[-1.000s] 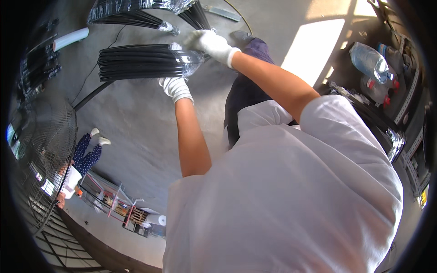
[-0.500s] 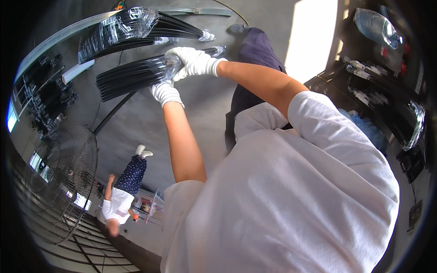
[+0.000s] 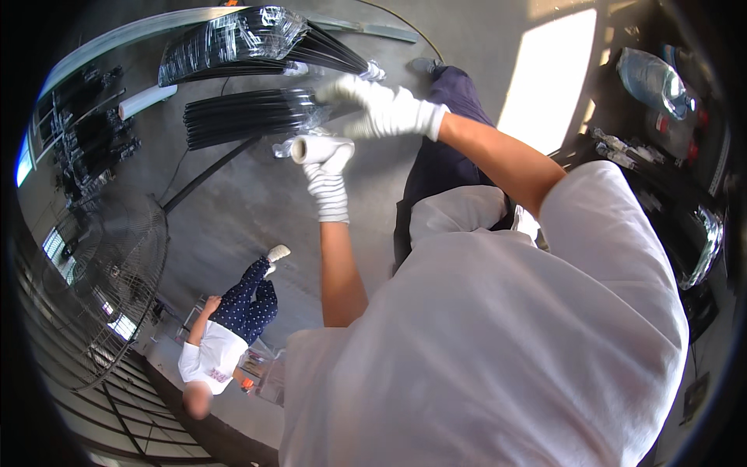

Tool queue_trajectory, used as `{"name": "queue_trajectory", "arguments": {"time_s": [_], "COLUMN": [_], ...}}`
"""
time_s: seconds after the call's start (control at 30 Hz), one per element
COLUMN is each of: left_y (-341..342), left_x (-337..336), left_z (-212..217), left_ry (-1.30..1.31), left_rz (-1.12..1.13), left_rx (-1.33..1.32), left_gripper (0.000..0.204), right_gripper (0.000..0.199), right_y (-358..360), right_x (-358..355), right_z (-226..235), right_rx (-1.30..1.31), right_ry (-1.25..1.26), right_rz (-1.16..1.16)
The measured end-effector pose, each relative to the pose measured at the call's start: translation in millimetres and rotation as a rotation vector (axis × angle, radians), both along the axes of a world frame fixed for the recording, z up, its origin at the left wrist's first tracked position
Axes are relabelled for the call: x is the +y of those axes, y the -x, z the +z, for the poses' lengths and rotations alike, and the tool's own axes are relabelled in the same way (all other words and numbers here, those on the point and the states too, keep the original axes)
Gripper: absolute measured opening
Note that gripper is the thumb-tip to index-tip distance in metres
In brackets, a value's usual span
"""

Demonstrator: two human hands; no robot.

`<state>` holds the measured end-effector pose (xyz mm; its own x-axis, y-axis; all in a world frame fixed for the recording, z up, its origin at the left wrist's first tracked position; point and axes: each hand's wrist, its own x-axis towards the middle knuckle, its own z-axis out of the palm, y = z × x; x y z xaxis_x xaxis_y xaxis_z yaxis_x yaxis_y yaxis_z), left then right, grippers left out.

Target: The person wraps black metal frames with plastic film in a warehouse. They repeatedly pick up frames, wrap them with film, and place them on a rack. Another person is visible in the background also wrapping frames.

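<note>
My left hand (image 3: 328, 187), in a white striped knit glove, is closed around a small roll of clear wrapping film (image 3: 317, 149). The roll is beside the wrapped end of a bundle of thin black rods (image 3: 243, 118). My right hand (image 3: 393, 110), gloved the same way, is over that same end. Its fingers are stretched forward with the thumb apart, and motion blurs the tips. I see nothing held in it; whether it touches the bundle I cannot tell. Clear film shows around the bundle's near end.
A larger film-wrapped bundle of black rods (image 3: 233, 43) lies beyond mine. A white roll (image 3: 148, 101) is at the left, above a large caged fan (image 3: 117, 288). Another person (image 3: 222, 342) is walking at lower left. More wrapped bundles (image 3: 661, 187) lie at the right.
My left hand has come off the bundle's underside and now shows the film roll. My right hand has shifted right, its fingers stretched out. The other person has taken a step.
</note>
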<state>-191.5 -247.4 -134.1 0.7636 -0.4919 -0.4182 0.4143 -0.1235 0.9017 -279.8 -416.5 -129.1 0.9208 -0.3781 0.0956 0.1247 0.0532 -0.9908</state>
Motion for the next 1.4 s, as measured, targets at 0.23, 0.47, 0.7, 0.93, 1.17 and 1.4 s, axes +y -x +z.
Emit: {"name": "queue_trajectory", "arguments": {"time_s": [0.23, 0.47, 0.7, 0.93, 1.17, 1.4], "left_y": [-3.8, -57.4, -80.4, -61.7, -44.5, -51.9], "left_x": [8.4, -77.0, -81.8, -49.4, -18.1, 24.9], "left_z": [62.7, 117.9, 82.3, 78.1, 24.2, -28.0], "left_ry": [-0.687, -1.007, -0.514, -0.49, -0.606, 0.045], "left_rz": [-1.007, -1.253, -1.23, -1.071, 0.294, 0.536], "left_rx": [-0.734, -1.73, -1.696, -1.657, -1.018, 0.131], "left_gripper": [0.053, 0.079, 0.042, 0.038, 0.04, 0.027], "right_gripper": [0.038, 0.034, 0.042, 0.016, 0.031, 0.037], "right_y": [-3.5, 1.6, -11.2, -120.8, -144.1, -167.7], "right_x": [34.4, 24.7, -53.1, 8.3, 15.0, 54.4], "right_z": [31.6, 22.4, -18.6, -38.7, -47.8, -96.3], "right_rx": [0.262, 0.21, 0.294, -0.059, 0.401, 0.613], "right_ry": [-0.232, -0.143, -0.176, 0.14, 0.614, 0.425], "right_rz": [0.074, 0.198, 0.08, 0.176, 0.936, 0.445]}}
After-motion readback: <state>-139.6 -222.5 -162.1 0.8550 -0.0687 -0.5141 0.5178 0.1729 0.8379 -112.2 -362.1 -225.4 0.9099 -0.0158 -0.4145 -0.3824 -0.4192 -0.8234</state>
